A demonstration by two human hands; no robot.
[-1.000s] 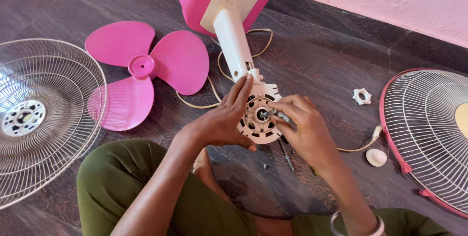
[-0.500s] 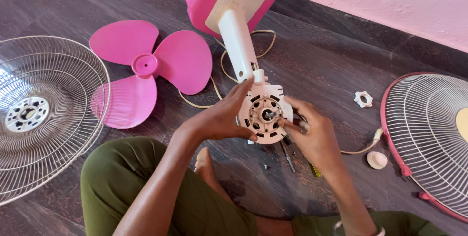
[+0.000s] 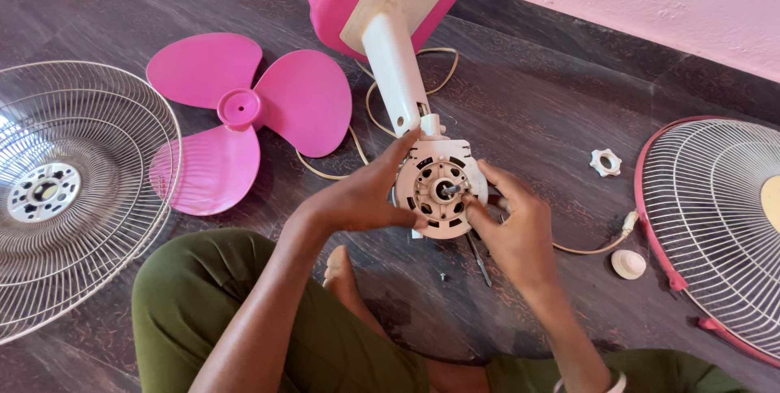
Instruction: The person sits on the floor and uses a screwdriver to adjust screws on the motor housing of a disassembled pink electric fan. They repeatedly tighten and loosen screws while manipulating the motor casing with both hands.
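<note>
Your right hand [image 3: 520,235] has shifted since the earlier frames: it then lay across the face of the motor [image 3: 439,188], and it now sits at the motor's right edge, leaving the round vented face and the central shaft [image 3: 449,191] in plain view. Your left hand [image 3: 366,198] stays on the motor's left side, fingers spread over the rim and thumb under the lower edge, gripping the housing. The right hand's fingers curl against the right rim, touching it; whether they pinch anything small cannot be told.

The motor sits at the end of the white fan neck [image 3: 394,76], which runs up to the pink base [image 3: 333,3] lying on the dark floor [image 3: 528,101]. A screwdriver [image 3: 479,259] lies on the floor just under the motor, with a small screw [image 3: 443,277] near it.

The pink blade [image 3: 236,117] lies to the left, touching the rear grille [image 3: 73,190]. The front grille [image 3: 715,222] with a pink rim lies at the right. Between it and the motor are a white nut [image 3: 605,162] and a white cap [image 3: 628,264]. A cream cord [image 3: 366,129] loops behind the neck.
</note>
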